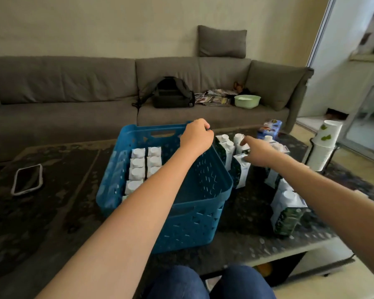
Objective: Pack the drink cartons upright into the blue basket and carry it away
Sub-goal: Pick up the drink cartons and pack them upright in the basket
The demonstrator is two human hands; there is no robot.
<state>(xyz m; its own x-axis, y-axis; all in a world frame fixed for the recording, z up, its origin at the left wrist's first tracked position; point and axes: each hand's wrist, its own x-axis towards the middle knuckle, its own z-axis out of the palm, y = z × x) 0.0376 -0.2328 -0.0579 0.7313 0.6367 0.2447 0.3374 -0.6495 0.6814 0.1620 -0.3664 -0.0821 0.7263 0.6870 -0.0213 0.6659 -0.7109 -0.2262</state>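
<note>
The left hand (196,134) is gripping the blue basket (181,214) rim, fingers curled on it. The right hand (255,155) is reaching the cartons (240,169) at three o'clock, its fingers apart. The basket is looking roughly half packed.

The left hand (195,137) is stretched far forward on a bare, nearly straight forearm, knuckles up and wrist bent slightly down, its fingers curled over the edge beneath them in a closed grasp. The right hand (254,153) reaches forward beside it, a little lower and well apart, back of the hand up, the forefinger extended ahead while the other fingers bend downward at something under the palm. Both forearms are bare. Two knees in dark blue trousers (209,283) sit below.
</note>
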